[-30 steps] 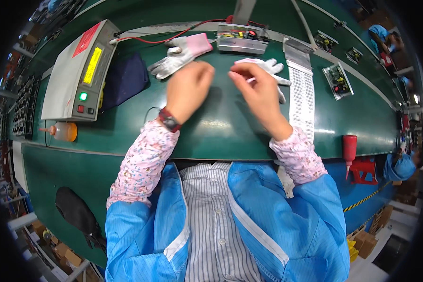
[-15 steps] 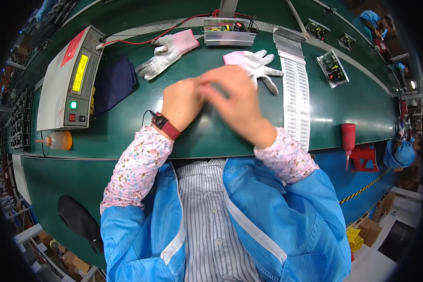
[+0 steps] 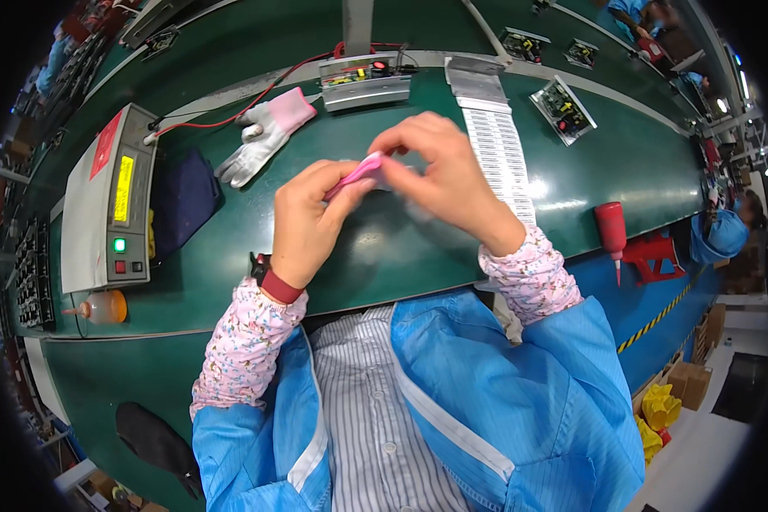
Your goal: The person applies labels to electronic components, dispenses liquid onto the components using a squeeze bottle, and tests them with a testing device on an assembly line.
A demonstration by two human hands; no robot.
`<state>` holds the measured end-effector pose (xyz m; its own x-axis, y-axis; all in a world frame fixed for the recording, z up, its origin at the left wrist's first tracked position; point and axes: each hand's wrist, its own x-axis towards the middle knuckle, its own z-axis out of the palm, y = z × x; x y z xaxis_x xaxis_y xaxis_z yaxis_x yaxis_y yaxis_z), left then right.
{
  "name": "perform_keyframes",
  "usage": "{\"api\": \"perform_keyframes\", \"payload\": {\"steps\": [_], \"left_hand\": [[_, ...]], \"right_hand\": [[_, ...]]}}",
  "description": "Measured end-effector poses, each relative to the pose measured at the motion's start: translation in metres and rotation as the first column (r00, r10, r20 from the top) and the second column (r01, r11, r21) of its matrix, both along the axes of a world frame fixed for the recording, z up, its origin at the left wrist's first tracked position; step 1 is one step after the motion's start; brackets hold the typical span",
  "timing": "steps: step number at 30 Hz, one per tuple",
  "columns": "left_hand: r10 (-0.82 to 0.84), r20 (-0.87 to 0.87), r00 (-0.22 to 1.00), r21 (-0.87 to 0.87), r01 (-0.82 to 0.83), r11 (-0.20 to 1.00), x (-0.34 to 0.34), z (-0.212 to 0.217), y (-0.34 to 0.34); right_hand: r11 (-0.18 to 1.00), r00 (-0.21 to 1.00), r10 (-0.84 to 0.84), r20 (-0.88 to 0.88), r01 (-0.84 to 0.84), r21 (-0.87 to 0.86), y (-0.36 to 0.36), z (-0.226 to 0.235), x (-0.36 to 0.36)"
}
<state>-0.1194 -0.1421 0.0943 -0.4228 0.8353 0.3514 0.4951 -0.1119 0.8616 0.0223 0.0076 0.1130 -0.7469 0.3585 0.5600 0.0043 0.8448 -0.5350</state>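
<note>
Two hands are raised over the middle of the green table (image 3: 230, 282), close to its near edge. A small pink-and-white item (image 3: 360, 169) (its kind cannot be told, as part of it is blurred) is held between them. The left hand (image 3: 311, 218) is closed on the item's pink end, with thumb and fingertips pinched together. The right hand (image 3: 439, 175) is curled over the item's other end, its fingers bent and gripping; the exact contact is hidden by the knuckles.

A white glove (image 3: 264, 135) with a pink cuff is laid flat left of centre, towards the far edge. A dark blue cloth (image 3: 183, 200) is placed just beside it, against a grey test unit (image 3: 107, 200) at the left edge. An orange bottle (image 3: 102, 307) is laid near the left near corner. A metal fixture (image 3: 365, 81) with red leads is set at the far edge, behind the hands. A white label strip (image 3: 499, 145) runs from the far edge towards the right hand. A circuit board (image 3: 563, 98) is placed right of the strip. A red bottle (image 3: 610, 229) is positioned at the right near edge.
</note>
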Motion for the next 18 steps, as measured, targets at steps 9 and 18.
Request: {"api": "perform_keyframes", "payload": {"steps": [9,18], "left_hand": [[-0.001,0.665,0.747,-0.041,0.037,0.998,0.017,-0.008,-0.004],[0.057,0.675,0.735,0.006,-0.084,0.996,0.016,-0.021,-0.017]], "right_hand": [[0.876,0.978,-0.202,-0.042,0.162,-0.454,-0.033,-0.005,-0.01],[0.79,0.995,-0.093,-0.023,0.06,-0.611,-0.048,-0.017,-0.009]]}}
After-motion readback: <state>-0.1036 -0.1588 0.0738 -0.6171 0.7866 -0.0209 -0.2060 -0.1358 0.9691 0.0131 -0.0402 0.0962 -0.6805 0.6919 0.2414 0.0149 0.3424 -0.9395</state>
